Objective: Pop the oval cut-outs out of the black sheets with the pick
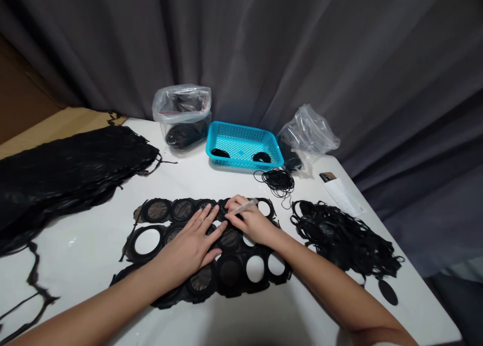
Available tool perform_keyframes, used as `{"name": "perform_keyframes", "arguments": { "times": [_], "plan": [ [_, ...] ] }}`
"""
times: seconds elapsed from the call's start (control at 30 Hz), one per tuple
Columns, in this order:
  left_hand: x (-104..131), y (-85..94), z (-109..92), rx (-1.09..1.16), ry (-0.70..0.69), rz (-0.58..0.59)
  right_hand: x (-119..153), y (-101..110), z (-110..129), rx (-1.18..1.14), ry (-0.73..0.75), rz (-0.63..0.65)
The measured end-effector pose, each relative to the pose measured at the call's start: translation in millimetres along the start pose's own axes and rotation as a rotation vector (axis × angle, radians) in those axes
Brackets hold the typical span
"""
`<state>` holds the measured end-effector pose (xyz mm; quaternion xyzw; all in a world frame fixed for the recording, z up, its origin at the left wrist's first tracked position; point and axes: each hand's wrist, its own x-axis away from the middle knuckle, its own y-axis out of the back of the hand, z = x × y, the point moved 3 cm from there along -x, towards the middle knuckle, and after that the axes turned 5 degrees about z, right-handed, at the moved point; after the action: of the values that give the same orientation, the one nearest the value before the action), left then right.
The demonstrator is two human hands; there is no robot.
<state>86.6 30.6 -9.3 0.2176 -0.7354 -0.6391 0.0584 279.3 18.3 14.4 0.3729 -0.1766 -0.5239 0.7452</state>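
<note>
A black rubber-like sheet (222,274) with rows of round rings lies flat before me. Some rings are open to the white table, while others still hold dark discs. My left hand (198,237) rests spread on the sheet's middle, fingers pointing away from me. Close beside its fingertips, my right hand (251,220) is closed around a slim, whitish pen-like tool (244,206). The tool's tip is hidden by the fingers, near a ring in the far row.
Stacked black sheets (68,169) lie at left. Behind are a blue basket (245,126) with black rings, a plastic bag (184,117) and another bag (311,132). Thin black loops (278,181) sit before the basket. Black scraps (343,240) and a loose disc (388,292) lie right.
</note>
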Motion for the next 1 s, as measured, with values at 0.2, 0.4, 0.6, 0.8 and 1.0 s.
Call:
{"name": "perform_keyframes", "arguments": {
  "times": [0.2,0.4,0.6,0.8,1.0],
  "plan": [
    [-0.9,2.4,-0.5,-0.023,-0.012,0.005,-4.2,0.5,-15.7,0.142,-0.023,-0.16],
    [-2.1,10.0,0.4,-0.061,-0.002,0.013,0.6,63.0,-41.9,0.046,-0.301,-0.571],
    [19.2,15.4,-22.8,-0.035,-0.082,0.041,26.9,22.0,14.7,-0.074,-0.122,-0.203],
    [39.7,2.1,-32.6,-0.022,-0.082,0.046,41.7,-9.4,34.3,-0.21,-0.114,-0.009],
    [39.7,2.1,-31.2,0.021,-0.082,0.047,42.0,-9.5,31.2,-0.249,-0.129,0.006]
  ]
}}
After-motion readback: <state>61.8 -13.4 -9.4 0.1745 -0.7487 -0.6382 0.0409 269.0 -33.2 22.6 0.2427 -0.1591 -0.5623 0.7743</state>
